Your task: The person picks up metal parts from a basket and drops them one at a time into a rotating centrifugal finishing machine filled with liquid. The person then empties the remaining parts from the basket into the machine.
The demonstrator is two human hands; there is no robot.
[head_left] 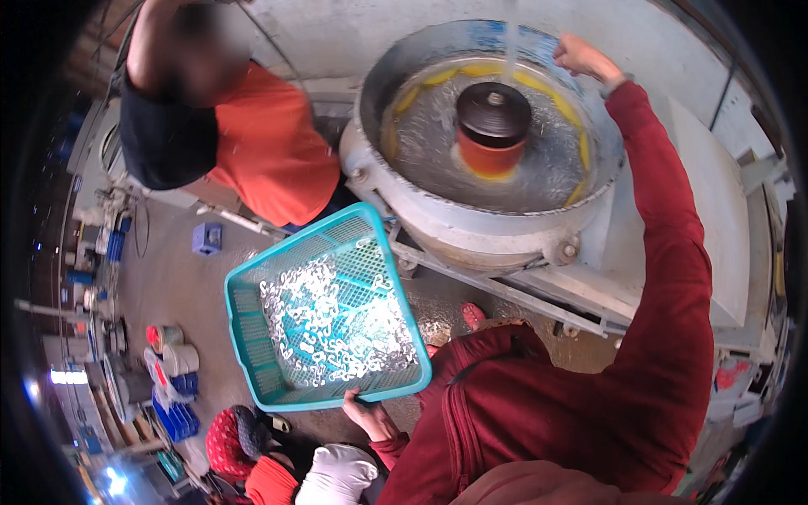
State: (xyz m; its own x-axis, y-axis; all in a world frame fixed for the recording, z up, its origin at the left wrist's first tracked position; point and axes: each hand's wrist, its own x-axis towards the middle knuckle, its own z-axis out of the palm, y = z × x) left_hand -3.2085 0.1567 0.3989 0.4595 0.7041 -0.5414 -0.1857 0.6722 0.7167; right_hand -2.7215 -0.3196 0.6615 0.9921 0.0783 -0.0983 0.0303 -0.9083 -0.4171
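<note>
My left hand point(369, 414) grips the near rim of a turquoise plastic basket point(240, 324), with its fingers wrapped over the edge. Many small shiny hook-shaped metal pieces point(311, 303) lie in the basket, which is tilted. At the far right rim of a large round metal tub point(488, 240), my right hand point(581, 57) is raised with curled fingers; whether anything is in them is hidden. Inside the tub, greyish water or wet contents surround a red-orange centre post point(490, 150) with a dark round cap point(495, 109). A stream of water point(511, 42) falls behind the cap.
A co-worker in an orange and black shirt point(273, 143) stands left of the tub, beyond the basket. Another person with a red patterned head covering point(225, 442) is low at the bottom. Buckets point(179, 359), blue crates point(174, 417) and a small blue stool-like box point(207, 238) stand on the floor.
</note>
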